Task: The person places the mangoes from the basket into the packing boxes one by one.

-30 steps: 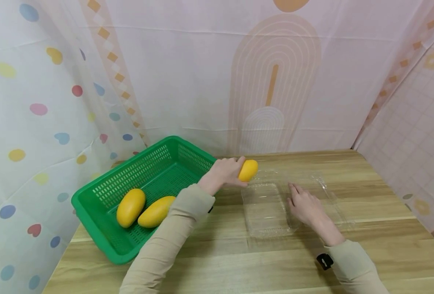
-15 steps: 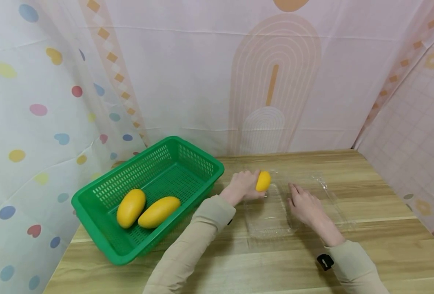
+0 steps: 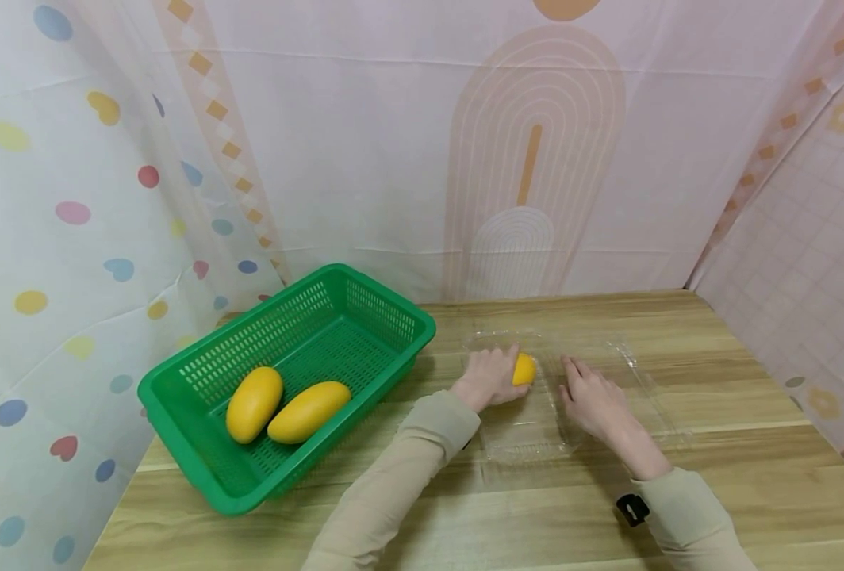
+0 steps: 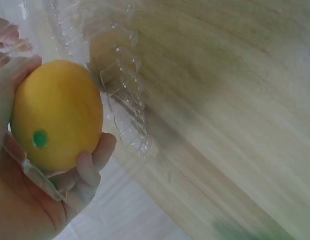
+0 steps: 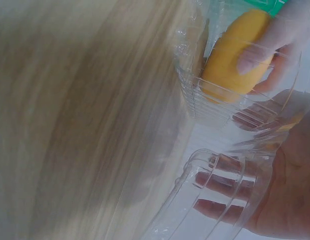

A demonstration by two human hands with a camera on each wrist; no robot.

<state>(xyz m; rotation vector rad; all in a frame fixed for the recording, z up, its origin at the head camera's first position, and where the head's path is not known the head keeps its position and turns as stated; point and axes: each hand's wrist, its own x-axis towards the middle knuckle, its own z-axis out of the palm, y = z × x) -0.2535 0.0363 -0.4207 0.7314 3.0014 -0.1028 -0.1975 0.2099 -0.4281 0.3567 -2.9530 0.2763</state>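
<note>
My left hand (image 3: 492,377) grips a yellow mango (image 3: 525,369) over the far half of a clear plastic clamshell box (image 3: 525,434). Thumb and fingers wrap the fruit's sides, and a small green dot (image 4: 40,139) shows on its skin in the left wrist view. Through the box's ribbed wall, the right wrist view shows the same mango (image 5: 237,55) low inside the tray. My right hand (image 3: 596,403) rests at the fold between tray and lid, its fingers stretched out flat. Those fingers (image 5: 222,185) show through the clear plastic in the right wrist view.
A green slotted basket (image 3: 179,452) stands on the left of the wooden table (image 3: 422,515). Two mangoes lie in it, one upright mango (image 3: 254,404) and one slanted mango (image 3: 310,412). The box's opened lid (image 3: 643,381) spreads to the right. Patterned curtains (image 3: 365,159) enclose the back and sides.
My left hand has carried the mango rightward and down from beside the basket into the area of the clear box. The right hand has stayed put.
</note>
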